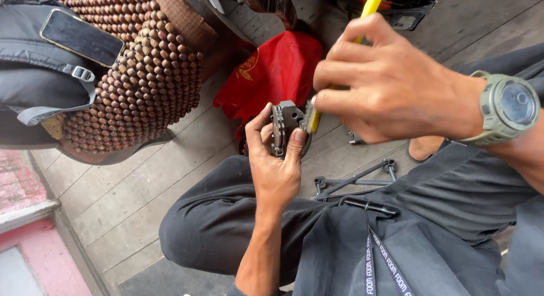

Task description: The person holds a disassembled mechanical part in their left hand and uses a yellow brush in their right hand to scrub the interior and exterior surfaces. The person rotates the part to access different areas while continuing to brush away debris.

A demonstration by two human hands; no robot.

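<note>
Currently mid-work: the left hand (276,163) is closed around a small grey metal part with stacked flat plates (285,125), thumb and fingers pinching its sides, held up over the person's lap in dark trousers (226,216). The right hand (385,83) is closed on a yellow-handled tool (367,7), fist wrapped tight, and the tool's lower end (313,121) sits right against the right edge of the grey part. By the look of it the prying or adjusting is under way but not finished, since the tool is touching the part and the part is in one piece in the grip; how much is left I can't judge. Hidden: the tool's working tip is covered by the part and the right fingers, so its type is unclear; the top of the handle is cut off by the frame edge. The back of the grey part is behind the left palm. Below the hands a thin black metal frame of rods (357,180) lies on the wooden plank floor (141,182), partly covered by the leg. Behind, a red plastic bag (272,75) sits just beyond the part. Upper left, a brown wooden-bead cover (147,75) and a dark phone (81,37) on a grey bag (34,86), well apart. A green wristwatch (507,106) is on the right wrist.
</note>
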